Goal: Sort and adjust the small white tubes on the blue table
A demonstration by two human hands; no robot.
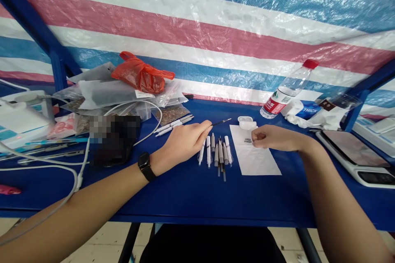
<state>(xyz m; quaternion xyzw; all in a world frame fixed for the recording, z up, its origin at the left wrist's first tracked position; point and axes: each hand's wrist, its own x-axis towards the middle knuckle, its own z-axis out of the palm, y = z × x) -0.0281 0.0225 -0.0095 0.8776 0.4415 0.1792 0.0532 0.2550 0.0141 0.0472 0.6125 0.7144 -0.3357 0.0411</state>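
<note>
Two hands at work: the left hand [185, 143] pinches a slim dark rod [221, 122] above the row of pens [215, 154]; the right hand [271, 138] rests curled together on white paper [257, 158], beside tiny dark bits [247, 140].

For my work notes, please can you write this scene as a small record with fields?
Left hand: holds a slim black pointed rod; black wristwatch on wrist.
Right hand: curled fingers rest on a white paper sheet, beside small dark bits.
Nearby: row of white and grey pen parts; white plastic earbud case.
Surface: dark blue table.
Rest: clear plastic water bottle with red cap; orange-red plastic bag; striped woven tarpaulin.
</note>
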